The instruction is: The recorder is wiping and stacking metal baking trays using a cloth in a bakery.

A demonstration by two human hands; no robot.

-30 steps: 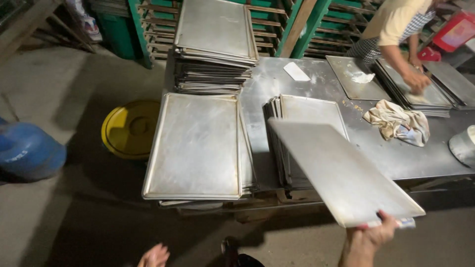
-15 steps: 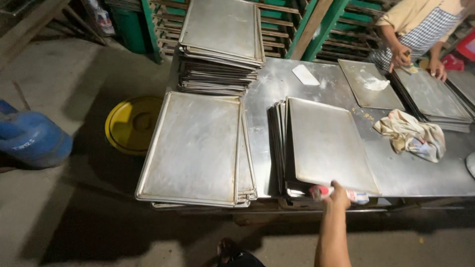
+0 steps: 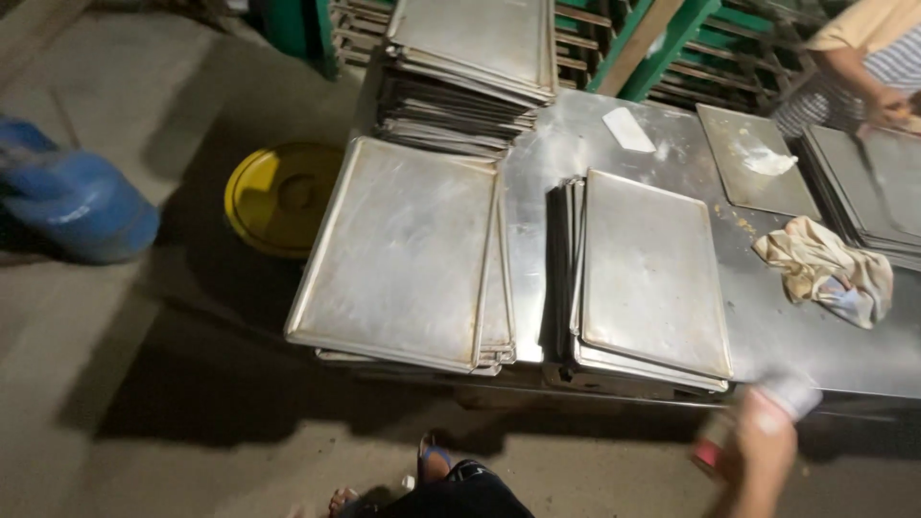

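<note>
My right hand [image 3: 758,446] is low at the bottom right, blurred, just off the front edge of the steel table [image 3: 547,173]. Its fingers are closed on a small red and white object [image 3: 782,398] that I cannot identify. The nearest thing is the middle stack of metal baking trays [image 3: 652,278], its top tray lying flat. A second stack of trays [image 3: 403,249] lies to the left of it and overhangs the table's front. A taller stack [image 3: 470,58] stands behind that. My left hand is out of view.
A crumpled cloth [image 3: 825,269] and a white scraper [image 3: 628,129] lie on the table. Another person's hand [image 3: 887,105] works over trays [image 3: 863,192] at the far right. A yellow lid [image 3: 278,197] and a blue canister [image 3: 77,201] sit on the floor at left.
The tray my right hand carried now lies on top of the middle stack. The hand has let go and drawn back below the table's edge. My left hand has left the view.
</note>
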